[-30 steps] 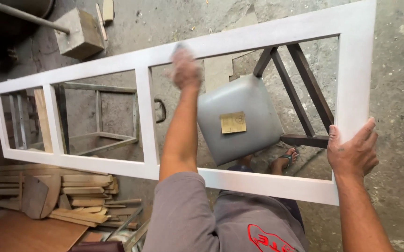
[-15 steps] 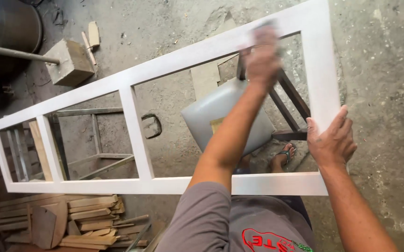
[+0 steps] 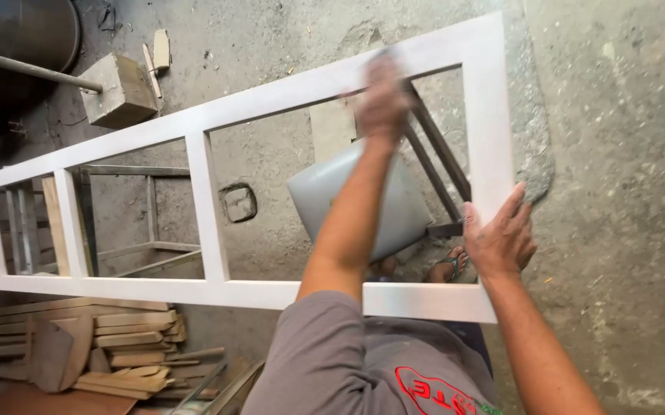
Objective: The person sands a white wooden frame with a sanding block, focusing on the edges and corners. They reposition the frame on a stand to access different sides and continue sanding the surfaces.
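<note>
Fingers of my right hand [image 3: 502,238] curl round the short end rail of the white frame [image 3: 217,292], holding it firmly. My left hand [image 3: 382,96] presses on the far long rail, blurred; whether something lies under its palm I cannot tell. Lying flat across my lap, the frame runs its long axis away to my left, above a grey stool [image 3: 363,204] and the concrete floor [image 3: 617,154].

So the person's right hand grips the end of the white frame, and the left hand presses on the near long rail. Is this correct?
Not quite. In the head view the left hand presses on the far long rail of the white frame, not the near one. The right hand does grip the frame's end.
</note>
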